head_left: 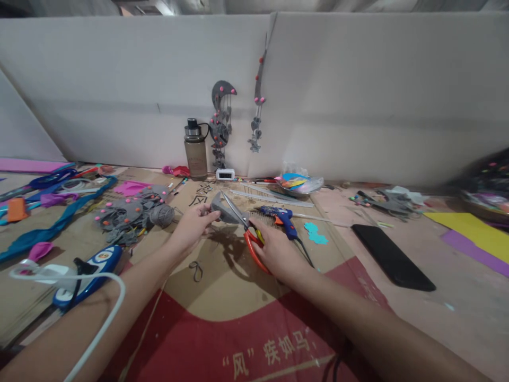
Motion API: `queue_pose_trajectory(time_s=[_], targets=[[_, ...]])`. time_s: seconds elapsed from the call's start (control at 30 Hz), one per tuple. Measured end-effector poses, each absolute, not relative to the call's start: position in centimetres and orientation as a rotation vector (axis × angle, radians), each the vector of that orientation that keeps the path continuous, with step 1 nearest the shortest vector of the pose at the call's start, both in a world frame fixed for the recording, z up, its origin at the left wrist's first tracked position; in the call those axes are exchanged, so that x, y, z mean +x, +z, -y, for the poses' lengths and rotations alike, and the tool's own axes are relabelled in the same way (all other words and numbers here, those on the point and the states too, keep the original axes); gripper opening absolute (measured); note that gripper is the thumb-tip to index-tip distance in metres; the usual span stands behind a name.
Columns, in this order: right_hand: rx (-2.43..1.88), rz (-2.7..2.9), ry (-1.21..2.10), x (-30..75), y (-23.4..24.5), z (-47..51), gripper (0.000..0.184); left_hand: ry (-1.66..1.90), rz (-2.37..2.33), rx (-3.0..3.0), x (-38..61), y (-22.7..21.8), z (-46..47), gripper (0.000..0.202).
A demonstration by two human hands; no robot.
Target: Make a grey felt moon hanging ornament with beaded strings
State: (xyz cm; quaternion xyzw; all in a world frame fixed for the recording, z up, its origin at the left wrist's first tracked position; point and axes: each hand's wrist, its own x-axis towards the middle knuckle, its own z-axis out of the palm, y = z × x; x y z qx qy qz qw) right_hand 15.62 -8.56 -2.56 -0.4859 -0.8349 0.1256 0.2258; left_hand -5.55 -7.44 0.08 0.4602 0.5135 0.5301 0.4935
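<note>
My left hand (193, 227) pinches a small piece of grey felt (222, 211) above the cardboard-covered table (222, 281). My right hand (277, 249) grips red-handled scissors (245, 229). Their blades are apart and run up and left over the felt piece. A blue glue gun (281, 216) lies just beyond my right hand. A small turquoise cut-out (315, 233) sits to its right.
A pile of grey felt shapes with pink dots (131, 215) lies at the left near blue ribbon (47, 231) and a blue-white device (89, 273). A water bottle (195, 149) and small clock (225, 174) stand at the back wall. A black phone (392, 257) lies at the right by coloured foam sheets (471, 231).
</note>
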Motion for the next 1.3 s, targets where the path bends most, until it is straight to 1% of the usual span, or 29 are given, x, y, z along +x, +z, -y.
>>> queue_pose_trajectory(time_s=[0.13, 0.23, 0.37, 0.5, 0.77, 1.0, 1.13, 1.23, 1.3], targets=[[-1.263, 2.273, 0.368, 15.59, -2.90, 8.47, 0.047, 1.379, -1.130, 0.906, -6.11, -0.30, 6.88, 0.027], [-1.246, 2.281, 0.348, 15.56, -2.91, 8.69, 0.047, 1.408, -1.075, 0.843, -6.33, -0.37, 6.76, 0.024], [-1.274, 2.364, 0.200, 15.63, -2.66, 8.97, 0.050, 1.448, -1.070, 0.796, -6.33, -0.21, 6.86, 0.022], [-1.332, 2.451, 0.025, 15.85, -2.70, 8.81, 0.053, 1.501, -1.080, 0.784, -6.24, -0.07, 6.94, 0.027], [-1.353, 2.497, -0.127, 16.12, -3.17, 8.52, 0.051, 1.516, -1.101, 0.779, -6.18, 0.11, 7.07, 0.027], [-1.360, 2.533, -0.164, 16.04, -2.77, 8.56, 0.048, 1.547, -1.094, 0.785, -6.30, -0.35, 6.79, 0.030], [-1.352, 2.547, -0.156, 16.10, -2.65, 8.60, 0.049, 1.557, -1.048, 0.787, -6.48, -0.73, 6.58, 0.030], [-1.372, 2.539, -0.093, 16.20, -2.59, 8.66, 0.050, 1.517, -1.062, 0.800, -6.61, -0.78, 6.51, 0.028], [-1.375, 2.504, 0.012, 16.22, -2.65, 8.62, 0.050, 1.501, -1.089, 0.816, -6.61, -0.67, 6.52, 0.027]])
